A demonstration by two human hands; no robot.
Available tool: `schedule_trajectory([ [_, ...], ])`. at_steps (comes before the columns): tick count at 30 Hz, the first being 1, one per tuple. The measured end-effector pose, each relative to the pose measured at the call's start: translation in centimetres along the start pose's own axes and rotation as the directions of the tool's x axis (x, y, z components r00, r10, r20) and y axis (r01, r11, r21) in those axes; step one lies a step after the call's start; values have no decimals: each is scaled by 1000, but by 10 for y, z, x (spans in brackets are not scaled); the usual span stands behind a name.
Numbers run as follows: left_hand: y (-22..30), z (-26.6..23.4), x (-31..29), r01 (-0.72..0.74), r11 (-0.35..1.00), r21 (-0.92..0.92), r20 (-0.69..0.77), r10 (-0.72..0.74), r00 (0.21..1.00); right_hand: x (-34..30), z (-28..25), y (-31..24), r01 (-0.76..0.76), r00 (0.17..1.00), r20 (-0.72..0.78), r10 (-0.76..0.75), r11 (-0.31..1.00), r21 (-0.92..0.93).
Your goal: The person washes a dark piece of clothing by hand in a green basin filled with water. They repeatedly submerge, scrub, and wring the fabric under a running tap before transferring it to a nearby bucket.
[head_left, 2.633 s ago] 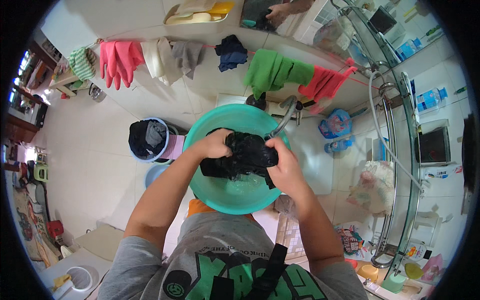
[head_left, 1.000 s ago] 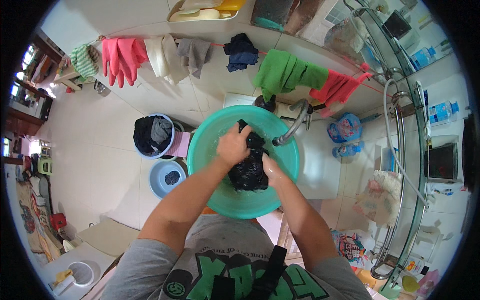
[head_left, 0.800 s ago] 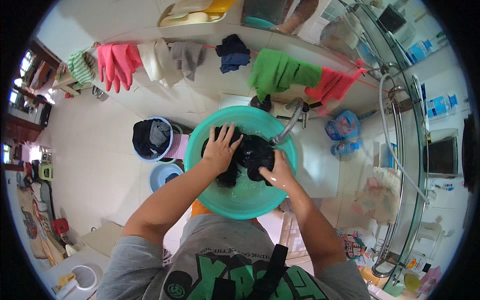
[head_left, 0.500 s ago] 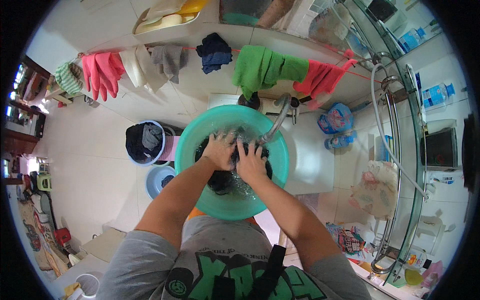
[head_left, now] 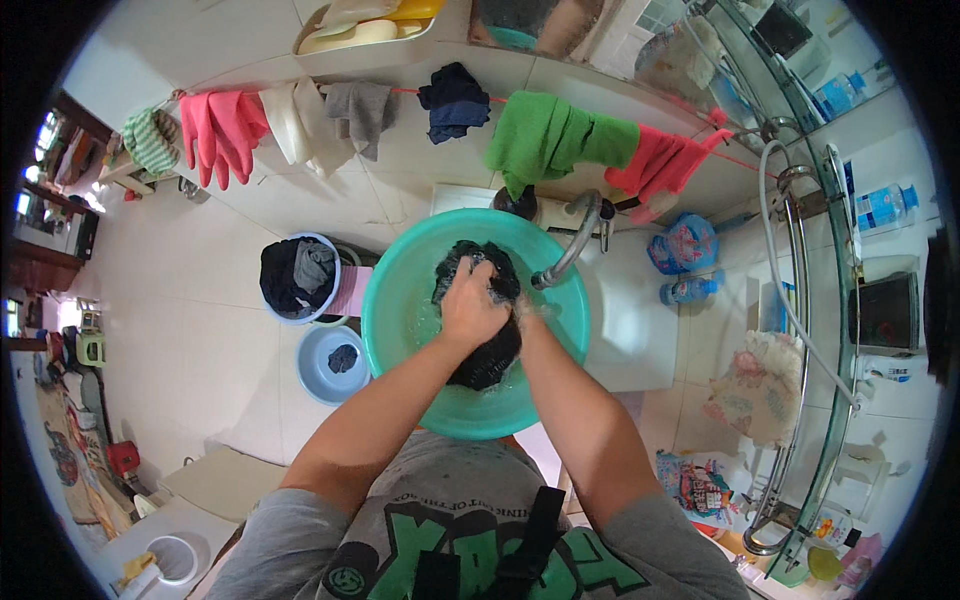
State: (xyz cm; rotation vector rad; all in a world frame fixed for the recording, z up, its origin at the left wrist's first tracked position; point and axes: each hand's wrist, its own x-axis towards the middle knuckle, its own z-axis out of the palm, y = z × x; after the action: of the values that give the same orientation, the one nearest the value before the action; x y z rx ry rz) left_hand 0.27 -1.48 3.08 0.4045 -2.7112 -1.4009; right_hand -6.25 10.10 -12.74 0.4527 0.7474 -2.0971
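Note:
A wet black cloth point(head_left: 487, 367), likely a garment, is bunched up in the green basin point(head_left: 400, 385), which has water in it. My left hand point(head_left: 473, 305) grips the upper part of the cloth, its fingers curled into the folds. Against the cloth's right side, my right hand point(head_left: 527, 315) holds the same bundle; its fingers are mostly hidden. Just right of the hands, the curved metal faucet point(head_left: 568, 262) reaches over the basin. No stream from its spout can be made out.
Left of the basin stand a bucket of dark clothes point(head_left: 297, 278) and a small blue basin point(head_left: 318, 370) with a dark cloth in it. Pink gloves point(head_left: 222, 135), socks and a green cloth point(head_left: 555, 137) hang on a line behind. Bottles point(head_left: 690, 288) and a glass shelf point(head_left: 835, 400) are at right.
My hands were spread flat, pressing the black cloth in the water. Now they have closed on it and bunched it up. Water was running from the faucet near my right hand.

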Motion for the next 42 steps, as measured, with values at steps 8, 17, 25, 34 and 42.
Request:
schedule_trajectory([
  [8,-59,-27,16,-267,752,603,327,72,942,-112,43,-44,-26,984,-50,-174,142,-989],
  [17,-55,-10,19,-651,533,540,718,111,687,-126,79,-2,-97,958,133,-255,-722,-685],
  [25,-74,22,37,-77,976,206,98,58,994,-19,25,-4,225,809,-114,-577,483,-846],
  [34,-7,8,12,-142,989,-47,19,143,990,-17,21,7,374,927,205,-313,764,-526],
  [42,-62,-25,16,-282,730,622,257,149,955,-126,68,-41,-55,965,-179,-191,522,-851],
])
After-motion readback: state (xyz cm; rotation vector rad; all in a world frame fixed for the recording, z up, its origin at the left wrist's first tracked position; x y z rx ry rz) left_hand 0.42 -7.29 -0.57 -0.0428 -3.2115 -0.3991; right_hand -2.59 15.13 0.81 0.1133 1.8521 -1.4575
